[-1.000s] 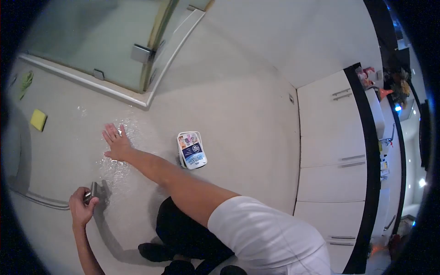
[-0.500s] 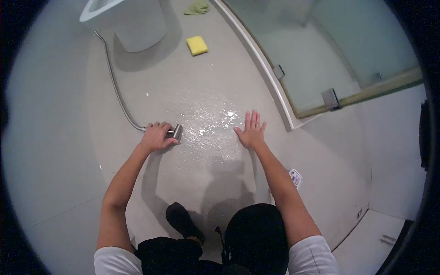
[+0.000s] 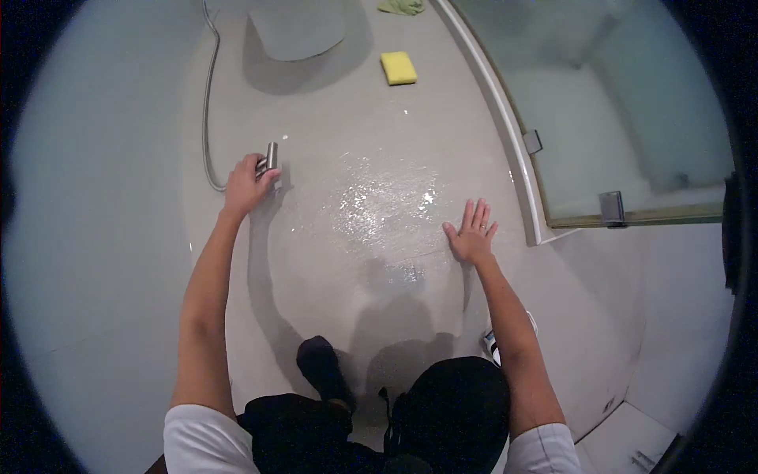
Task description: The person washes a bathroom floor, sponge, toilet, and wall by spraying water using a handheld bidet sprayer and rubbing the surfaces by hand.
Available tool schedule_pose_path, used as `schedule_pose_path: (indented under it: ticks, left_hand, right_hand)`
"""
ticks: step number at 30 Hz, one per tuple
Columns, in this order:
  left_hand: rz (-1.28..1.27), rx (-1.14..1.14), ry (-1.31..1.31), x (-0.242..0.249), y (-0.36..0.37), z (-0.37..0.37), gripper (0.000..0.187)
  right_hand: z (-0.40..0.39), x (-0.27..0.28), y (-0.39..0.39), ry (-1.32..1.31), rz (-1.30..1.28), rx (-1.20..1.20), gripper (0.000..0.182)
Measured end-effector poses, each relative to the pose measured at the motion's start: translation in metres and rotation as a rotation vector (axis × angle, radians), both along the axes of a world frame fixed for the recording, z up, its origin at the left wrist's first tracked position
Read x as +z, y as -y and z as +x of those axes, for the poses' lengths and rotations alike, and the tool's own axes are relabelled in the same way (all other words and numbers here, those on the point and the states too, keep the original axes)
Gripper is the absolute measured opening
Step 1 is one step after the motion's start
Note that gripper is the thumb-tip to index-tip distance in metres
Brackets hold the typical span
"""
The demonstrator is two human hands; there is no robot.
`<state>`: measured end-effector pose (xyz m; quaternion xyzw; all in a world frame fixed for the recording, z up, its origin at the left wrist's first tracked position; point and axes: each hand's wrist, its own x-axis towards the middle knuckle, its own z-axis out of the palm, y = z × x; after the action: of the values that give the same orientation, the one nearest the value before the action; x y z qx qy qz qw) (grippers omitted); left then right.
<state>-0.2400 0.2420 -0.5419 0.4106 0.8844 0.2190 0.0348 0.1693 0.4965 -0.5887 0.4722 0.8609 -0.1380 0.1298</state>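
Observation:
My left hand [image 3: 247, 186] is wrapped round a metal bidet sprayer [image 3: 272, 156], held low over the floor on the left. From it a grey flexible hose [image 3: 207, 110] runs up toward the toilet. Fingers spread, my right hand [image 3: 474, 235] rests on the floor to the right of the wet patch [image 3: 379, 201]; a ring shows on one finger. Water glistens on the beige floor [image 3: 332, 292] between the two hands.
A yellow sponge [image 3: 398, 68] and a green cloth [image 3: 403, 7] lie farther off. The toilet base [image 3: 296, 31] stands at the top. On the right runs a glass shower enclosure [image 3: 600, 142] with a white curb [image 3: 505, 134]. A partly hidden container [image 3: 491, 345] sits beside my right arm.
My left hand has moved the sprayer up and left, away from the wet patch, and turned it more upright. My right hand stays flat on the floor. The view has shifted.

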Motion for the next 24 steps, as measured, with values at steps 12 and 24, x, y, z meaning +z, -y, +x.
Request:
schedule_pose_path:
  ticks: [12,24]
  left_hand:
    - [-0.507,-0.618,0.169,0.022,0.006,0.047,0.067]
    - [-0.881,-0.201,0.043,0.077,0.07,-0.067,0.059]
  right_hand:
    - [-0.002,0.011,0.005,0.007,-0.04,-0.007,0.09]
    - [-0.001,0.007,0.004,0.033,-0.017,0.012,0.09]
